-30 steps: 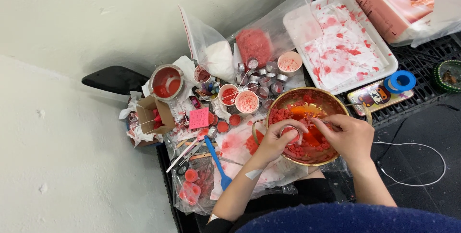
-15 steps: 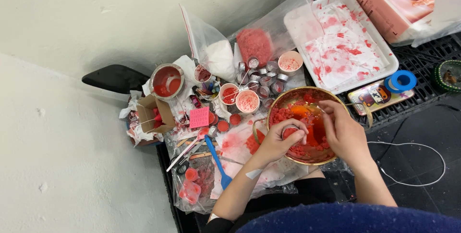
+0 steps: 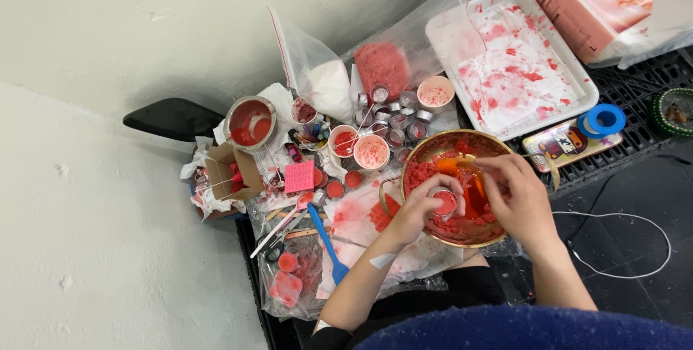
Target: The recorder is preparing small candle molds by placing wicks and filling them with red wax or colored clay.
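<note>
Head view: left hand (image 3: pixel 419 209) fingers curl round a small metal cup (image 3: pixel 442 203) of red paste, right hand (image 3: pixel 516 198) fingers pinch closed over the brass bowl (image 3: pixel 422 151) of red-orange mix.

A black floor mat with a grid pattern (image 3: pixel 635 83) holds most things — a white plastic tray with red-stained paper (image 3: pixel 577 101), a blue roll of tape (image 3: pixel 603 120), a round gold metal bowl of red crumbly stuff (image 3: pixel 422 151), a thin white cable (image 3: pixel 635 249) — and clear plastic bags (image 3: pixel 317 76).
</note>
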